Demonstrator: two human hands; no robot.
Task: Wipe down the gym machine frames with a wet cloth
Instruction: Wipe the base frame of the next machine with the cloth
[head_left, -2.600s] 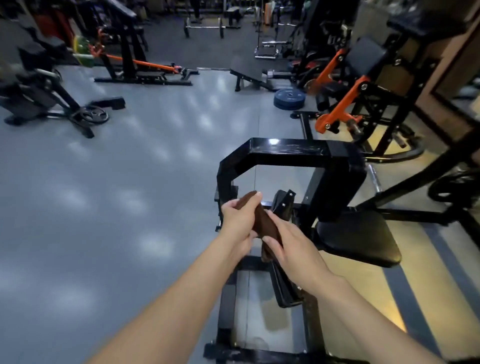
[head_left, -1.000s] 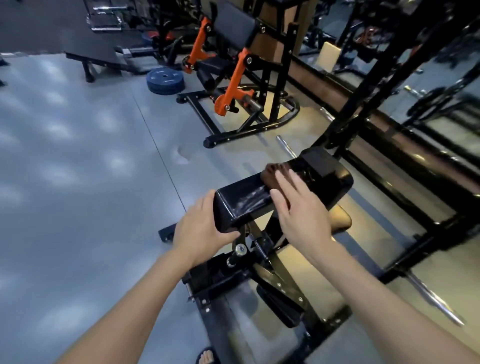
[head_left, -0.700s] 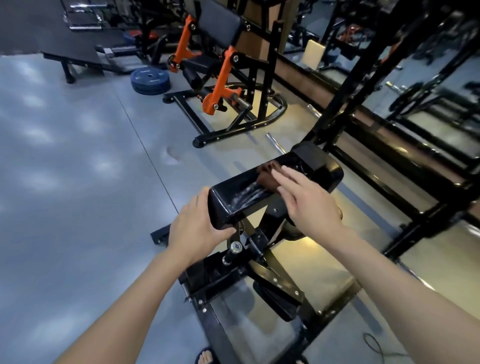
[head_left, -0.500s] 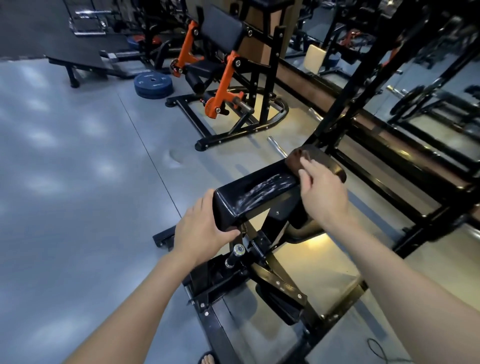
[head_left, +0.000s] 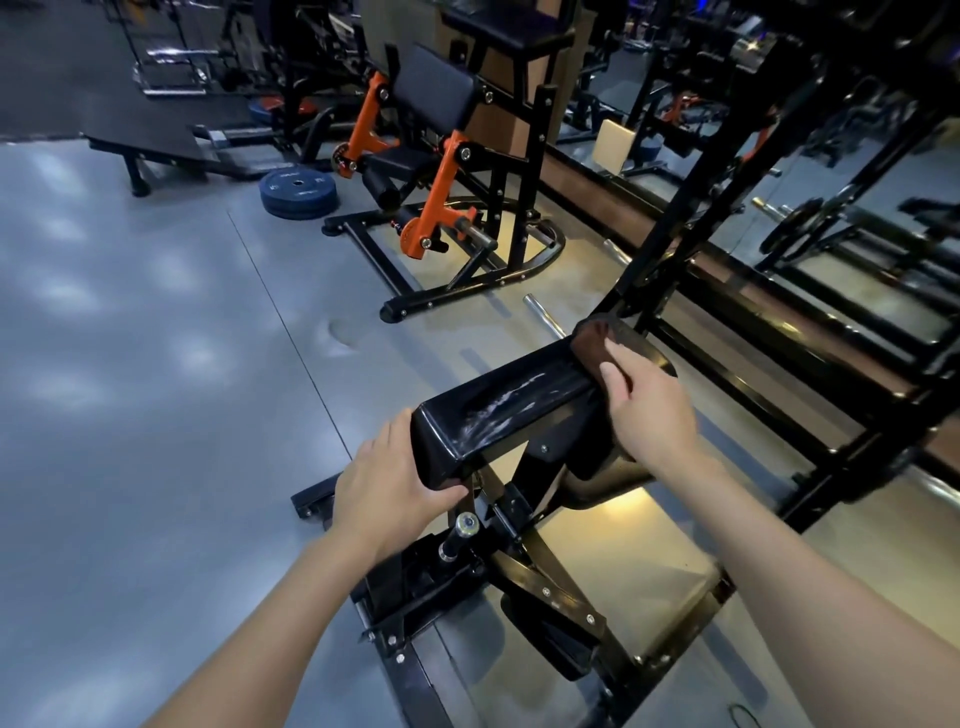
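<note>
Under your hands stands a black machine frame (head_left: 524, 545) on the grey floor (head_left: 156, 364), and its glossy top bar (head_left: 498, 405) runs slantwise from your left fingers up to your right fingers. Wet streaks shine along the bar between them. Beyond your right fingers stand an orange-and-black machine (head_left: 436, 171) and a stack of blue weight plates (head_left: 297, 193). Your left hand (head_left: 384, 493) grips the near end of the bar, thumb curled under its corner. Your right hand (head_left: 649, 410) presses a brown cloth (head_left: 595, 340) onto the far end of the bar, fingers (head_left: 613, 374) bent over the cloth, which drapes across the bar just ahead of your fingertips.
</note>
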